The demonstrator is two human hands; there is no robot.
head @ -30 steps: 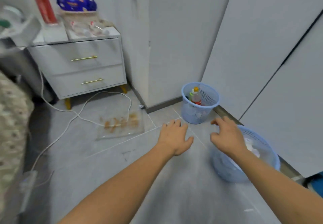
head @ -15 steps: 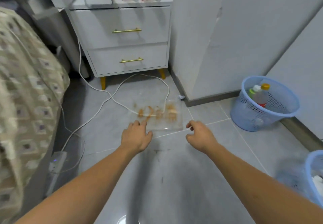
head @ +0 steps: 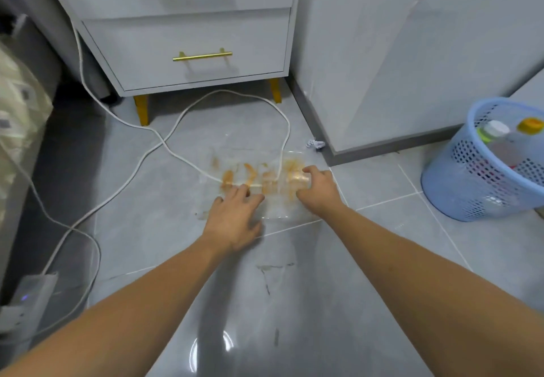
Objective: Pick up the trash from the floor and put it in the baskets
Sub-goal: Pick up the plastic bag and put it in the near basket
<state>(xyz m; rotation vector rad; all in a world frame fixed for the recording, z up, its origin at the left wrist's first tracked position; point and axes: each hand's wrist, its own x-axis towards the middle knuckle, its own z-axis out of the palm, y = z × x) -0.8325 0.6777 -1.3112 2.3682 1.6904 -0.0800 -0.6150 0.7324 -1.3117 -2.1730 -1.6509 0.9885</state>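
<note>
Grey glossy floor tiles fill the scene, and both hands reach down to a clear, flat plastic sheet smeared with orange stains that lies on them. The left hand rests on the sheet's near edge with fingers spread and fairly straight, gripping nothing that can be seen. The right hand has its fingers curled at the sheet's right end and seems to pinch a bunched fold, though the clear film makes the hold hard to confirm. A white cable loops across the far part of the sheet and appears to run over it, so lifting could snag the cable and tug the power strip lying well to the left of the sheet. Thin, limp film may also sag or fold, and the greasy-looking smears could make it slip or soil the fingers. Just beyond the sheet's right corner sits a small crumpled scrap against the wall base. Well to the right of the sheet stands a blue perforated plastic basket, round and already holding bottles. Behind the sheet is a white nightstand with a brass handle and yellow legs.
</note>
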